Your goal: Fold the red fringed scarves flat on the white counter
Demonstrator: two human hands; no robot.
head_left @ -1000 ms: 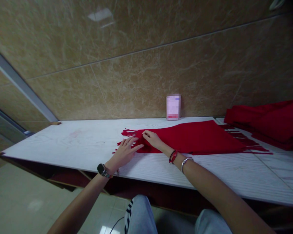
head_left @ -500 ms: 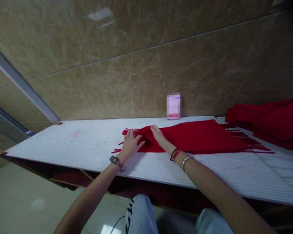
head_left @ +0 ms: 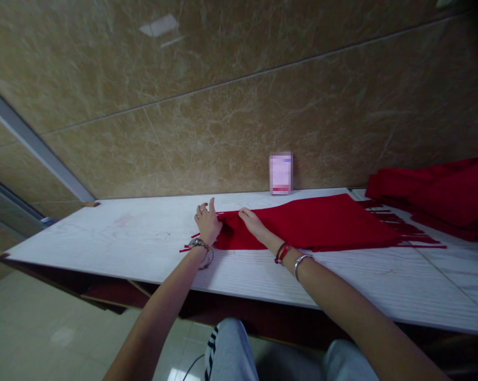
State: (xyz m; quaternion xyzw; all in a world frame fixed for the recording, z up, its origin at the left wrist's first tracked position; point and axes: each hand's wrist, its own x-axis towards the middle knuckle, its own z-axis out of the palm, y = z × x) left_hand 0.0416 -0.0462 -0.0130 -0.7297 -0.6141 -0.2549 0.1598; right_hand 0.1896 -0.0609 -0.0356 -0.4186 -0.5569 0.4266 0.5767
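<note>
The red fringed scarf point(head_left: 334, 222) lies lengthwise on the surface point(head_left: 104, 227), mostly flat to the right of the right hand point(head_left: 253, 225) and rumpled just to its left, between the two hands. The right hand is closed on the scarf near that end, its fingertips bunching the upper layer; the grip seems meant to raise and control the loose cloth, while the rest of the scarf, lying on the surface, probably bears its own weight.

The left hand point(head_left: 208, 222) is open at the fringed end, fingers apart and slightly bent, its heel against the gathered cloth. That placing would let it steady the end while the right hand keeps its pinch. Whether a strand lies under its palm cannot be told. A few tassels poke out to the left of the left wrist, and the far fringe spreads well to the right of the right hand.

Beyond the right hand, a pink and white package point(head_left: 281, 173), blurred out, stands upright against the marbled wall point(head_left: 223, 127), apparently leaning there for support. Far to the right of the right hand, a second red cloth point(head_left: 433, 198) lies in a loose heap beside the scarf's far fringe, its folds looking casually piled rather than laid straight.
</note>
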